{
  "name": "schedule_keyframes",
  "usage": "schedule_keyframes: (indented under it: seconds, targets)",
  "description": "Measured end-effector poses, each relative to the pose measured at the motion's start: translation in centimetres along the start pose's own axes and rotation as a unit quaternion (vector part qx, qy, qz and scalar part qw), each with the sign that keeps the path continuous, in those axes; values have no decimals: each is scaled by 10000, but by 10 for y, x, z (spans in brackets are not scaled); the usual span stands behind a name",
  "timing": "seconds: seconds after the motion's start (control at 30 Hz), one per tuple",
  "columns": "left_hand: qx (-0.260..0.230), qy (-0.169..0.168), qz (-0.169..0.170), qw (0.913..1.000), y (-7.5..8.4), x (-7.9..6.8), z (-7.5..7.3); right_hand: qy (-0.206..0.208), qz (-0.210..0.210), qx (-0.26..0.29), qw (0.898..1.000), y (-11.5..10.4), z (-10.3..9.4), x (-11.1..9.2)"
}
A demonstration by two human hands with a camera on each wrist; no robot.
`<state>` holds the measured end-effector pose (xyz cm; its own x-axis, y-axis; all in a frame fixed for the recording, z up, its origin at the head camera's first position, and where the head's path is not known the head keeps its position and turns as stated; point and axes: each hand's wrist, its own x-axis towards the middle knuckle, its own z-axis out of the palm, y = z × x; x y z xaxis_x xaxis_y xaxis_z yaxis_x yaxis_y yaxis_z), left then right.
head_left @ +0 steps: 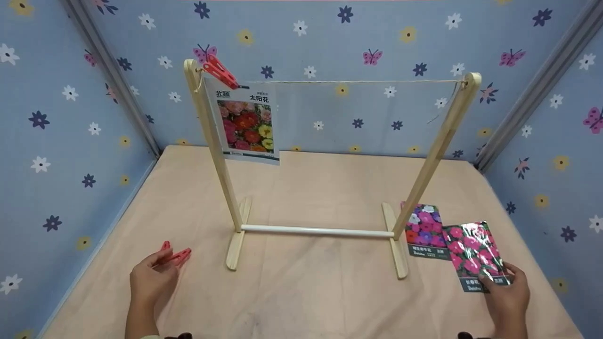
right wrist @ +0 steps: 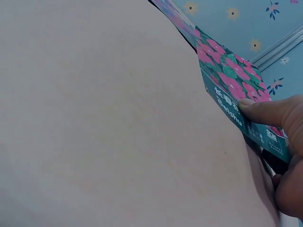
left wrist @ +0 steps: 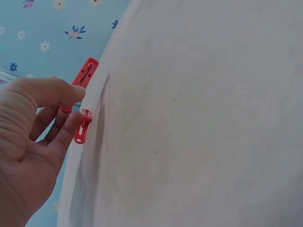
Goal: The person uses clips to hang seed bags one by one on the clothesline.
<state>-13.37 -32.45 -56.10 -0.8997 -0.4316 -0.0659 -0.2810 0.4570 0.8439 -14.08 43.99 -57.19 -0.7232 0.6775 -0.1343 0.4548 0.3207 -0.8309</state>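
Note:
My left hand (head_left: 153, 275) pinches a red clothespin (left wrist: 87, 71) between thumb and finger above the left of the table. A second red clothespin (left wrist: 83, 130) shows by the lower fingers; I cannot tell whether they touch it. At the right, my right hand (head_left: 511, 289) holds a seed packet with pink flowers (head_left: 476, 254) by its lower edge, thumb on top. Beside it another flower seed packet (head_left: 426, 226) lies on the table, near the rack's right foot. A third seed packet (head_left: 247, 125) hangs from the string (head_left: 348, 82) under a red clothespin (head_left: 220, 72).
A wooden rack (head_left: 440, 146) with two posts, a white crossbar (head_left: 315, 230) and flat feet stands mid-table. The cloth-covered table (head_left: 301, 292) is bounded by blue flowered panels (head_left: 320, 52) at the back and both sides.

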Motion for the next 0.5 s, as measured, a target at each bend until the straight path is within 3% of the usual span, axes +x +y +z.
schedule_keyframes:
  seconds: [0.23,0.37,0.5]
  targets:
    - [-215,-250,-647,9974,-1,2,-2,103,50,73,9999,-1,-2,-1]
    - [-68,-176,-450,9988,-3,2,0,66,240,287,9993,-1,-3,0]
    - [-237,-187,-255,9992,-2,1,0,159,543,589,9967,-1,-4,2]
